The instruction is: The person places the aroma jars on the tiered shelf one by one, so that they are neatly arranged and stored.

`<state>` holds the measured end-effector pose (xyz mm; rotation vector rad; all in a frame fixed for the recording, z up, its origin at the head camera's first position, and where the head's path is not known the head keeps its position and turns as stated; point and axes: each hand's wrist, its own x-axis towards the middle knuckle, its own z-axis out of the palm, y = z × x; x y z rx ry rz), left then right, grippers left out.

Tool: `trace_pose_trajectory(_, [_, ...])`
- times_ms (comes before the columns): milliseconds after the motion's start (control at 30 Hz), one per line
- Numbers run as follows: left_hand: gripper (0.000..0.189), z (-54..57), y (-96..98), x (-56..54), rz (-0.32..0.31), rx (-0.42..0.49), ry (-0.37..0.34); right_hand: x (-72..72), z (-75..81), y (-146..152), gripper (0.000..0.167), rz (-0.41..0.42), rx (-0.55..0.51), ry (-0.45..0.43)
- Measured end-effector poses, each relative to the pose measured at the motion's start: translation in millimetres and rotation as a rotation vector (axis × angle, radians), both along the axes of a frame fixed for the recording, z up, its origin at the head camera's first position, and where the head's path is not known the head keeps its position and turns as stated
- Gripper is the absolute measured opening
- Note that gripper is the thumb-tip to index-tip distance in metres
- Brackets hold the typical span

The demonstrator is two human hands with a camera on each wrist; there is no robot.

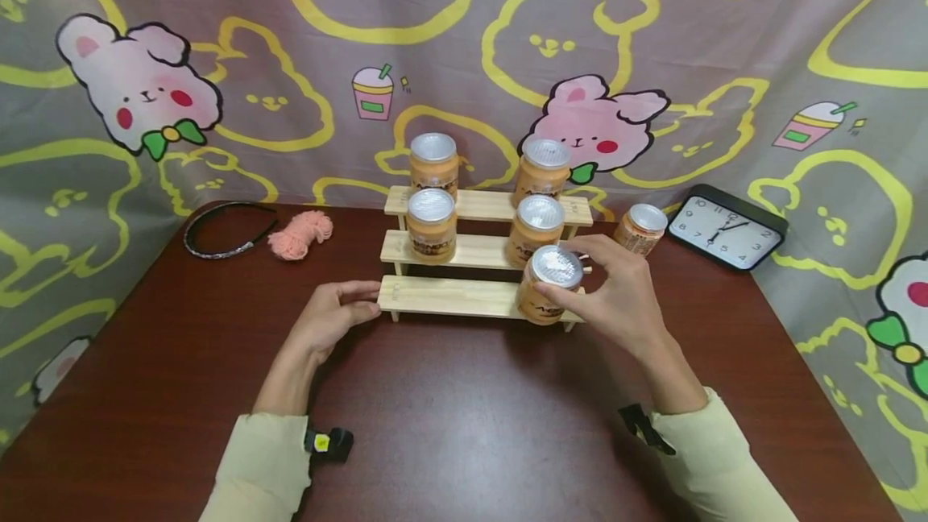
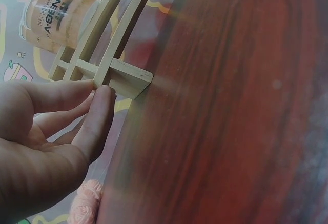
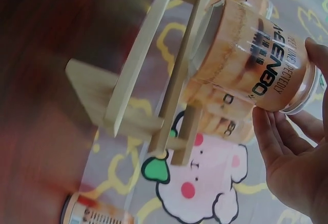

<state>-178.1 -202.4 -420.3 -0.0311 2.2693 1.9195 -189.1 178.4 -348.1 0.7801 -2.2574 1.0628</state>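
A three-step wooden rack (image 1: 449, 296) stands on the table, with its left end of the lowest plank pinched between the thumb and fingers of my left hand (image 1: 329, 316). My right hand (image 1: 627, 292) grips an orange can (image 1: 540, 300) with a silver lid over the right part of that lowest plank. In the right wrist view the held can (image 3: 251, 55) is tilted, its underside visible and apart from the plank. Two similar cans sit on the middle step, left (image 1: 432, 236) and right (image 1: 535, 224). Two more occupy the top step, left (image 1: 433, 163) and right (image 1: 544, 171).
Right of the rack stands another orange can (image 1: 641, 230), beside a black-framed clock (image 1: 728, 228). Over on the left lie a pink yarn skein (image 1: 300, 234) and a dark headband (image 1: 192, 244). A patterned cloth (image 1: 464, 87) hangs behind the brown table (image 1: 464, 425).
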Motion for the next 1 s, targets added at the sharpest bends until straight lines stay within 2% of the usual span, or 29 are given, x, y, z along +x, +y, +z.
trace_pose_trajectory(167, [0.045,1.0,0.3,2.0,0.008,-0.004,-0.014,0.9,-0.2,-13,0.05,0.038,-0.019,-0.02])
trace_pose_trajectory(533, [0.045,1.5,1.3,1.9,0.004,0.014,-0.017,5.0,-1.5,-36,0.055,-0.004,0.062,-0.028])
trace_pose_trajectory(700, [0.045,1.7,1.5,1.3,-0.002,0.014,-0.012,4.2,-0.7,-49,0.056,0.0,0.059,-0.007])
trace_pose_trajectory(1000, [0.045,2.2,1.3,0.4,0.0,0.01,-0.01,0.2,-3.7,-69,0.057,0.022,0.069,-0.031])
